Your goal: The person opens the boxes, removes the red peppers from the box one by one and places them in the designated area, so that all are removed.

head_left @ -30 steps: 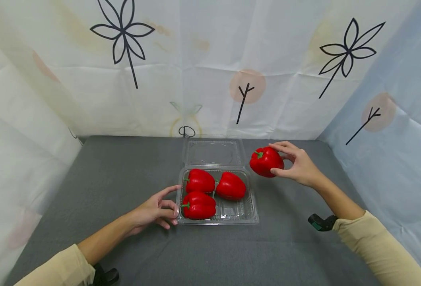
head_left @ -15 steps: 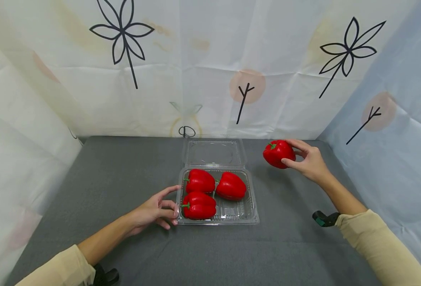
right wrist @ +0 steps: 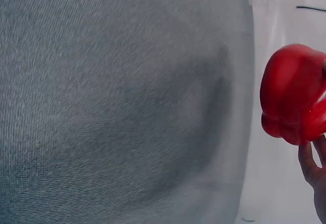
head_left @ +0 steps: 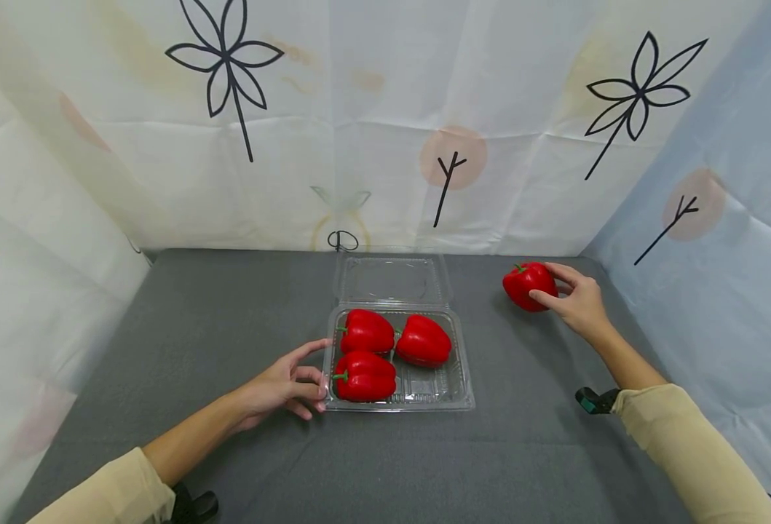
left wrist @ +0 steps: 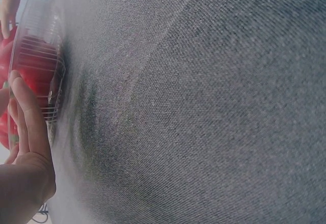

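Near the back right of the table, my right hand (head_left: 580, 302) holds a red bell pepper (head_left: 528, 287) between thumb and fingers. In the right wrist view this bell pepper (right wrist: 293, 96) hangs above the cloth, apart from its shadow. My left hand (head_left: 293, 382) touches the left rim of a clear plastic clamshell container (head_left: 434, 397), its fingers mostly straight along the side in the left wrist view. Inside the container lie three more red bell peppers: one at back left (head_left: 367, 331), one at front left (head_left: 365, 377) and one at right (head_left: 423, 340).
The container's clear lid (head_left: 393, 282) lies folded back behind it. A grey cloth (head_left: 411, 473) covers the table. White patterned sheets (head_left: 385, 94) hang behind and to the left, and a bluish sheet (head_left: 739, 291) hangs at the right.
My right hand has carried the bell pepper to the right, away from the container, rising slightly and then lowering a little. The left hand and the container have stayed in place.
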`<state>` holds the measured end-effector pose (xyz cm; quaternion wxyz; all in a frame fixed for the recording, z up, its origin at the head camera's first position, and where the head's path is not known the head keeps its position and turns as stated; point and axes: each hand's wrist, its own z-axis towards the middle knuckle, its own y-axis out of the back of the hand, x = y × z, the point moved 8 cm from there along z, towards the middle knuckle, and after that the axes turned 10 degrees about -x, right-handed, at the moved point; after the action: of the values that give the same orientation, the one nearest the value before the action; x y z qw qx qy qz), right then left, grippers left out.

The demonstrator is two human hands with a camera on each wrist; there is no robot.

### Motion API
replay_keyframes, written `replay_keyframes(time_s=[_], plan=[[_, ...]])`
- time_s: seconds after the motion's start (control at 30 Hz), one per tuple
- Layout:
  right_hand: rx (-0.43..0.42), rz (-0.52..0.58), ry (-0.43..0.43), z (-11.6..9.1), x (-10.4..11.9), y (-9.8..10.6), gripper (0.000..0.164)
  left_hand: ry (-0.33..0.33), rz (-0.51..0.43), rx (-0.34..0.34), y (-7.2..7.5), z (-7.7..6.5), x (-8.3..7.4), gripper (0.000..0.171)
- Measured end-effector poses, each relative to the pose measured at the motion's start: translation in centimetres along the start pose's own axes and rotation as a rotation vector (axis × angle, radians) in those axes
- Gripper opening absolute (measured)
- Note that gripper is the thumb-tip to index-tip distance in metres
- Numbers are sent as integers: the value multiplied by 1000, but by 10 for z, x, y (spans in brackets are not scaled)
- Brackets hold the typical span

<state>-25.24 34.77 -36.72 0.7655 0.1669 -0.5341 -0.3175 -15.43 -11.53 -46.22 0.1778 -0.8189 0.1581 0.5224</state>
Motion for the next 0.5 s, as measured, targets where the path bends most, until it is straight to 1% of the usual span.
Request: replay_keyframes(time_s=[0.1,0.23,0.37,0.5], plan=[[-10,-41,-39,-1,-13,1,58,-6,0,8,0,0,0,84],[-1,-99,-80,-3,-27,0,60,-9,-2,11,0,0,0,84],[-4,-137,-104,-6,-36,-2,60,-5,-5,11,0,0,0,84],[-33,-168,-111,-9,-42,-2,59,-1,-6,11,-1,0,0,84]])
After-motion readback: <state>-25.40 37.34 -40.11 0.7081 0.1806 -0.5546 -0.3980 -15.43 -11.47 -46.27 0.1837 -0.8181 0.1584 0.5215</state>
